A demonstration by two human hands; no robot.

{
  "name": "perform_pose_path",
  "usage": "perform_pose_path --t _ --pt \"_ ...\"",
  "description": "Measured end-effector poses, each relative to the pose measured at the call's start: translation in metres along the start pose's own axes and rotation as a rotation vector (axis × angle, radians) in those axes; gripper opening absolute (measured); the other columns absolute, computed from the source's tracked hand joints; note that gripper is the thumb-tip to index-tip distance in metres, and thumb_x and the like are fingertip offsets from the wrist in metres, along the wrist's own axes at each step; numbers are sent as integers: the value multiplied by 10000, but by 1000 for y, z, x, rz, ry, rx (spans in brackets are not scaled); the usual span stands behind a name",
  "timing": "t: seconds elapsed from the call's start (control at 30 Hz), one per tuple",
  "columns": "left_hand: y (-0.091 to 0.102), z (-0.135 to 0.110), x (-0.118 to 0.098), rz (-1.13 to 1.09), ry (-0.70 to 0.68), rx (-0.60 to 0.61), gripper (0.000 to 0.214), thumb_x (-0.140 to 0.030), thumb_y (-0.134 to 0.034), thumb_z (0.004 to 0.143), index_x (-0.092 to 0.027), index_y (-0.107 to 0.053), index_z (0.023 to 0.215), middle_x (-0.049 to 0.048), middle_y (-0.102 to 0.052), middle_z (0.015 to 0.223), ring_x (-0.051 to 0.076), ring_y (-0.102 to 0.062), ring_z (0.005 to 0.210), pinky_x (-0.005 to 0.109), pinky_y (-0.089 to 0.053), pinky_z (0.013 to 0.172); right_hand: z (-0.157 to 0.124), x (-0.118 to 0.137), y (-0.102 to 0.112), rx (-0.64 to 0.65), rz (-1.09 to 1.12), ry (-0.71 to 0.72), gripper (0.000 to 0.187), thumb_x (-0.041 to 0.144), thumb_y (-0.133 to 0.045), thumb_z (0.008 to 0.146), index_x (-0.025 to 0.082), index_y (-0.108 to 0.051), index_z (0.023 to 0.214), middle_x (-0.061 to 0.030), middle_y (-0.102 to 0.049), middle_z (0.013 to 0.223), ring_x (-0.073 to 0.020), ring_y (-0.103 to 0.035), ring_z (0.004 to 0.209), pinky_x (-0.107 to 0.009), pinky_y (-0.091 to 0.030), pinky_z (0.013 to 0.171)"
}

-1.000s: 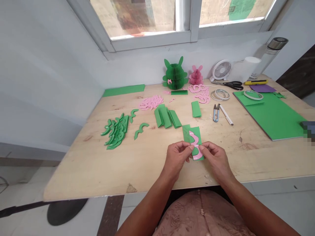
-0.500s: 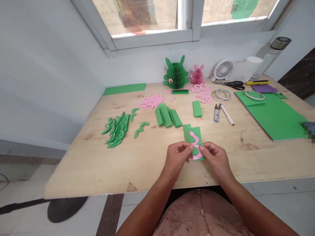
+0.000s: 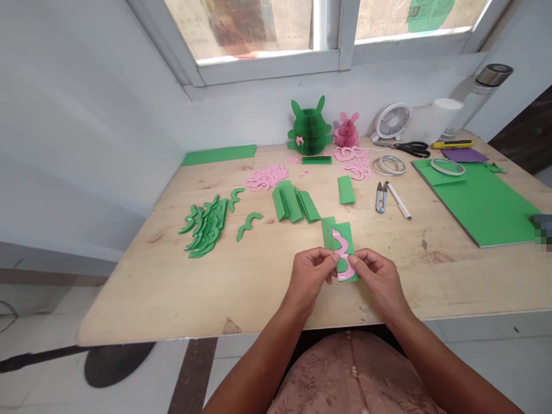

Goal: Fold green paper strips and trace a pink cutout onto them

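Note:
Near the front edge of the wooden table (image 3: 267,287), my left hand (image 3: 311,274) and my right hand (image 3: 376,277) both pinch a folded green paper strip (image 3: 341,241). A pink wavy cutout (image 3: 341,252) lies on top of the strip, between my fingertips. The fingers of both hands are closed on the near end of the strip and hide part of it. Just behind it lie more folded green strips (image 3: 295,204) and a single one (image 3: 346,190).
Green wavy cutouts (image 3: 206,227) are piled at the left, pink cutouts (image 3: 266,176) further back. Green (image 3: 309,129) and pink (image 3: 346,133) honeycomb paper rabbits stand by the wall. Snips (image 3: 380,197), a pen (image 3: 399,200), tape rolls (image 3: 388,165), scissors (image 3: 411,148), a fan (image 3: 391,121) and green sheets (image 3: 478,201) lie to the right.

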State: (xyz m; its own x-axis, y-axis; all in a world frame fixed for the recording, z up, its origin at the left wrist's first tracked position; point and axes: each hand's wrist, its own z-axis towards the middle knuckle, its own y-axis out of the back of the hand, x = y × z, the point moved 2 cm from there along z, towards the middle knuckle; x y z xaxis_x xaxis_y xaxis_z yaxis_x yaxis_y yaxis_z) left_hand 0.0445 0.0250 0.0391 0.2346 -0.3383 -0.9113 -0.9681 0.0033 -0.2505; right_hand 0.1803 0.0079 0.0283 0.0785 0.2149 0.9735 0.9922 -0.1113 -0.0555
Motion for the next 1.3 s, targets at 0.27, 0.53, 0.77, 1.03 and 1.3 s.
perform_pose_path --t 0.27,0.53,0.77,1.03,1.3 --pt "-3 -3 0 23 -9 24 180 -290 -697 654 -143 -650 562 -9 -559 486 73 -445 446 192 -338 451 4 7 -3 -14 38 23 330 504 -727 701 188 -636 712 9 -620 665 -129 -513 609 -243 -406 578" --pt "-8 -8 2 54 19 71 227 -325 -700 665 -136 -633 557 -19 -535 478 68 -437 455 181 -341 465 10 0 -3 13 199 -56 305 444 -755 698 184 -594 685 49 -505 596 -101 -405 556 -232 -322 526" --pt "-8 -9 4 63 42 71 240 -345 -703 645 -132 -634 560 -13 -538 476 69 -436 444 185 -334 453 10 -4 -3 22 260 -85 274 406 -763 712 168 -627 699 43 -518 591 -93 -394 553 -230 -307 522" --pt "-8 -11 5 72 32 81 205 -311 -689 661 -128 -648 580 -4 -552 487 75 -439 456 185 -335 453 9 -6 -2 12 265 -89 328 424 -776 690 167 -582 627 46 -501 548 -93 -384 522 -231 -288 492" --pt "-8 -10 5 80 36 86 206 -314 -684 660 -128 -647 579 -6 -553 489 72 -441 455 184 -334 449 9 -5 -2 3 240 -75 306 440 -771 684 170 -627 679 41 -513 569 -100 -389 535 -240 -294 507"
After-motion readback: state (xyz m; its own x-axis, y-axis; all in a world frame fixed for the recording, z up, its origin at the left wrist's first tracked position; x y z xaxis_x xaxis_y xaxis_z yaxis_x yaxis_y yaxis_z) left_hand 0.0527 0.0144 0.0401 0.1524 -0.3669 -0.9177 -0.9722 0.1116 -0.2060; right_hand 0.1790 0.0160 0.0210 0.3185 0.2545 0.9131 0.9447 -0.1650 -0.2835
